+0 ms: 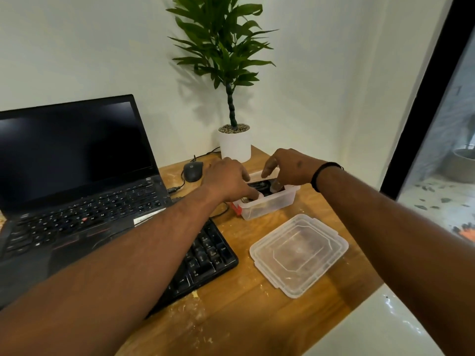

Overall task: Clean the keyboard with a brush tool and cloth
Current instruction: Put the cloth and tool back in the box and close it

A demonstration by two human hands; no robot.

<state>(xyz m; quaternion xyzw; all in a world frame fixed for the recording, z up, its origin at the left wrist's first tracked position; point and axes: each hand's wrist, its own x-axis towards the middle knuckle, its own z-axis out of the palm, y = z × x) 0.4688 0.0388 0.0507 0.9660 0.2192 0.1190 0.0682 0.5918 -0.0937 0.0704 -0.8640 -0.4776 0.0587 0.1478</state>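
While both hands reach into the clear box (267, 204), left hand (226, 179) fingers curled inside, right hand (290, 168) pinching something unclear.

arms: both bare to the frame edge, no sleeves seen
right wrist: thin black band (324, 173)
left wrist: bare
hands: no gloves, no rings seen

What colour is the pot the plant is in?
The pot is plain white, with small pebbles on top. It shows in the head view, at the back of the table.
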